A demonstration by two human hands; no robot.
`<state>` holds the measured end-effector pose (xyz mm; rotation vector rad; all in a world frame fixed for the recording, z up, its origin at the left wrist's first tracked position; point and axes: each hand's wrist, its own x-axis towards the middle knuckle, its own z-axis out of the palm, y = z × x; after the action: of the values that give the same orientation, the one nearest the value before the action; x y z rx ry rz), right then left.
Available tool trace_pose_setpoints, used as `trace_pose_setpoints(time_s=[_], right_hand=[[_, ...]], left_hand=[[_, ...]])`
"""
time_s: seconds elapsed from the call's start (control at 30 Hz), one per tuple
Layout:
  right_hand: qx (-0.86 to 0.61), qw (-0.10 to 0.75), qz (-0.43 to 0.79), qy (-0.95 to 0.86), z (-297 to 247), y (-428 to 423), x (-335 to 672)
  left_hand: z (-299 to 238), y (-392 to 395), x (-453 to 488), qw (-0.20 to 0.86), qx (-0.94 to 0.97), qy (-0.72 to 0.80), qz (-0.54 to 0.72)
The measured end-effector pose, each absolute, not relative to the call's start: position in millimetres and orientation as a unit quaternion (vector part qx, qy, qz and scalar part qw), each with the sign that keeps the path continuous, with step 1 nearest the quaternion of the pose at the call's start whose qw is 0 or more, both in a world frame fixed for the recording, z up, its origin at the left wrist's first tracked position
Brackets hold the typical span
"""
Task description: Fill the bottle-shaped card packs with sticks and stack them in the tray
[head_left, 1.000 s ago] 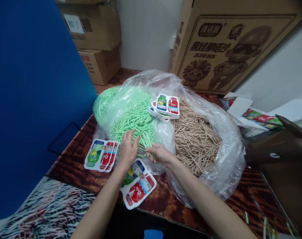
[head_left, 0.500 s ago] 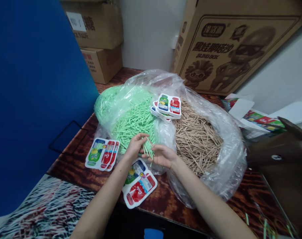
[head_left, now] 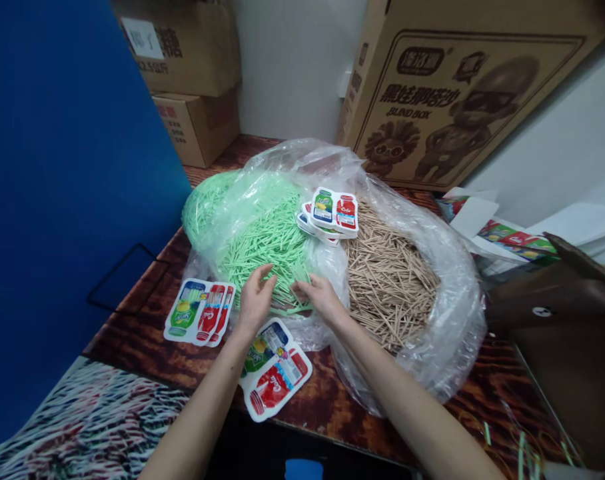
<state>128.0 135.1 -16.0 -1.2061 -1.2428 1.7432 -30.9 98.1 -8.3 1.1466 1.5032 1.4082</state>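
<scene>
A clear plastic bag (head_left: 452, 333) lies open on the wooden table (head_left: 332, 407), holding a heap of green sticks (head_left: 262, 233) on the left and a heap of tan sticks (head_left: 392, 280) on the right. My left hand (head_left: 255, 300) and my right hand (head_left: 317, 297) rest side by side on the near edge of the green heap, fingers curved down into the sticks. Whether either hand grips sticks is hidden. A printed blister tray (head_left: 275, 370) lies just below my hands. Another tray (head_left: 200, 312) sits left of my left hand.
A stack of printed trays (head_left: 332, 212) rests on the bag between the two heaps. A blue panel (head_left: 67, 173) stands at the left. Cardboard boxes (head_left: 447, 87) line the back wall. Printed cards (head_left: 512, 237) and a dark box (head_left: 567, 327) are at the right.
Half a second ago my hands were raised with a small bunch of green sticks between them; now both hands are lowered onto the green heap, and no bunch shows.
</scene>
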Motion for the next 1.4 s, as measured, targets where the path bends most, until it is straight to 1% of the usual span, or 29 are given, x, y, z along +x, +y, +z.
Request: trace_pose_setpoints(time_s=[0.07, 0.13, 0.23, 0.3, 0.37, 0.43, 0.5, 0.57, 0.63, 0.7, 0.77, 0.87, 0.97, 1.07, 1.2, 1.3, 1.4], right_hand=[[-0.481, 0.367, 0.639, -0.475, -13, 136, 127], [-0.484, 0.384, 0.631, -0.469, -6, 134, 126], [-0.461, 0.384, 0.670, -0.437, 8, 126, 123], [-0.419, 0.349, 0.730, -0.414, 16, 117, 122], [-0.370, 0.296, 0.788, -0.394, 21, 108, 122], [-0.339, 0.252, 0.822, -0.381, 22, 98, 121], [-0.332, 0.235, 0.831, -0.380, 22, 87, 123], [-0.341, 0.252, 0.812, -0.402, 21, 72, 128], [-0.363, 0.298, 0.757, -0.454, 21, 53, 137], [-0.396, 0.347, 0.670, -0.523, 18, 31, 147], [-0.439, 0.370, 0.588, -0.569, 11, 9, 155], [-0.483, 0.397, 0.521, -0.581, -5, -14, 160], [-0.487, 0.410, 0.498, -0.589, -19, -22, 160], [-0.470, 0.403, 0.480, -0.622, -26, -23, 159], [-0.464, 0.406, 0.477, -0.626, -29, -23, 161], [-0.455, 0.408, 0.494, -0.618, -31, -23, 163], [-0.454, 0.409, 0.500, -0.614, -30, -22, 164]], left_hand=[[-8, 92, -32, 0.331, 0.483, 0.602, 0.542], [-3, 87, -31, 0.309, 0.511, 0.596, 0.537], [9, 84, -24, 0.297, 0.546, 0.577, 0.529], [18, 84, -17, 0.283, 0.574, 0.563, 0.523], [23, 84, -10, 0.283, 0.608, 0.541, 0.507], [26, 83, -5, 0.308, 0.649, 0.508, 0.476], [25, 78, -2, 0.340, 0.675, 0.477, 0.448], [23, 69, -5, 0.358, 0.671, 0.470, 0.447], [18, 54, -13, 0.352, 0.640, 0.499, 0.466], [10, 36, -24, 0.323, 0.605, 0.552, 0.474], [1, 17, -34, 0.284, 0.599, 0.600, 0.448], [-14, -6, -43, 0.223, 0.641, 0.617, 0.398], [-24, -18, -43, 0.154, 0.688, 0.612, 0.358], [-26, -22, -40, 0.093, 0.715, 0.622, 0.305], [-26, -22, -35, 0.025, 0.707, 0.666, 0.237], [-28, -21, -35, 0.011, 0.690, 0.694, 0.205], [-29, -15, -41, 0.031, 0.677, 0.707, 0.201]])
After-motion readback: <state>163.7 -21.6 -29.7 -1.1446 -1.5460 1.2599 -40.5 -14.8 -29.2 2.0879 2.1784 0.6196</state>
